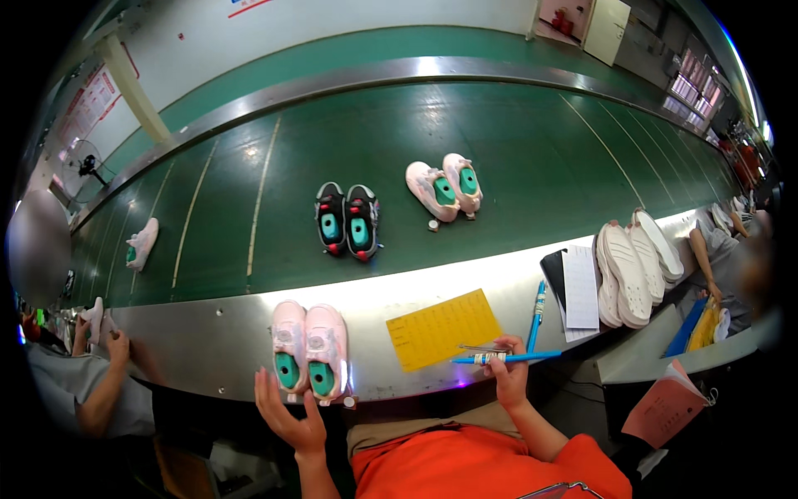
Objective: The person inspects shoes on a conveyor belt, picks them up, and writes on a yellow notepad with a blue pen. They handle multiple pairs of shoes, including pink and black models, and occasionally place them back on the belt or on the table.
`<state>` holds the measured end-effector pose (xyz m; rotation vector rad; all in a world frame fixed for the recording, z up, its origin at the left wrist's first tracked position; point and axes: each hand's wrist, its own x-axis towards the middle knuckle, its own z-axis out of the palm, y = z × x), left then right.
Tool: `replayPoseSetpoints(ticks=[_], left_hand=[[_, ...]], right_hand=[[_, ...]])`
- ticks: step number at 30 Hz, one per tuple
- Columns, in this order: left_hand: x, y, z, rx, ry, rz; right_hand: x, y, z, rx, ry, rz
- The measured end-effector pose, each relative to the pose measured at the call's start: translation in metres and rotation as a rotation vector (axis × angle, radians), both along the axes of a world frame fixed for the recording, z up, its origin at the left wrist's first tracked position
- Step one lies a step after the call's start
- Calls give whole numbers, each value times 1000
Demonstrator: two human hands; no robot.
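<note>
A pair of pink sneakers with green inserts rests on the metal ledge, toes pointing away from me. At the heel of the left one is my left hand, open, its fingers stretched along the outer side and its thumb near the back; whether it touches is hard to tell. My right hand is closed round a blue pen with a pale wrapped band. A thin metal tool shows by the same fingers. Left of that hand lies a yellow printed card, and a second blue pen lies beyond it.
On the green conveyor stand black-and-red sneakers, pale pink shoes and a single pink shoe. White soles and a paper sheet lie at right. Co-workers sit on both sides; a pink booklet is lower right.
</note>
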<state>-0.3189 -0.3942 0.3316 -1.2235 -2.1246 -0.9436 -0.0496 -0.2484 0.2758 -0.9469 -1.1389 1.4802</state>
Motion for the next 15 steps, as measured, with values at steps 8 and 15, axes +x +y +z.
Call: replayPoseSetpoints(ticks=[8,15], left_hand=[[73,42,5,-199,-377,-804],[103,72,-10,-389,-396,-892]], right_hand=[[27,-1,14,-161,-33,474],[13,-19,24,51,-166,367]])
